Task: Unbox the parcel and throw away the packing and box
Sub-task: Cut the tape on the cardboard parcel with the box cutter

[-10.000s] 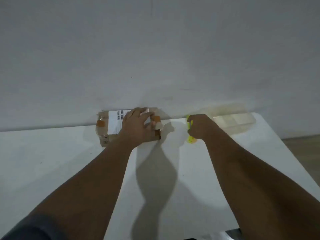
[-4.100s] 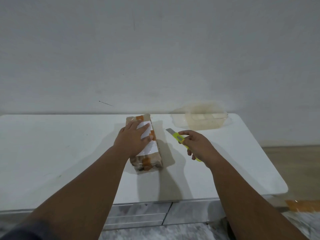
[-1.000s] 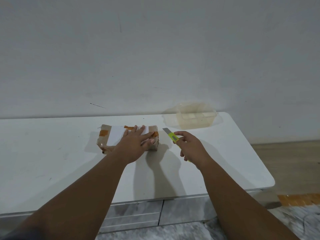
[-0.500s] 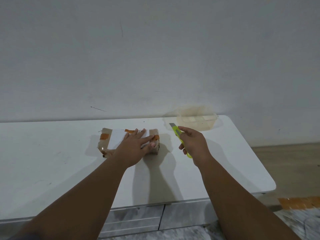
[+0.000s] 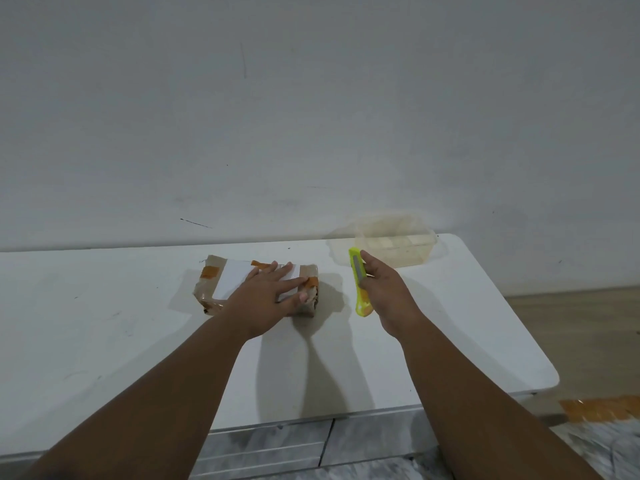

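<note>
The parcel point(image 5: 258, 287), a small brown box wrapped in clear tape with orange tape pieces and a white label on top, lay on the white table point(image 5: 104, 327), a little left of the middle and toward the wall side. The left hand point(image 5: 268, 299) rested flat on the top of the parcel, with the fingers spread wide over the label and the right end of the box; it pressed down but did not close around anything. The right hand point(image 5: 384, 292) was just to the right of the parcel and apart from it, and it was closed around a yellow-green utility knife point(image 5: 359, 281). The knife stood almost upright in the hand, with its front end pointing away from the person. I could not tell if the blade was out. Behind the right hand, near the wall and the far right corner of the table, stood a clear plastic container point(image 5: 398, 244) with pale blocks inside. The wall point(image 5: 311, 116) behind the table was plain and grey-white. At the right, a wooden floor point(image 5: 581, 327) was visible beside the table.
</note>
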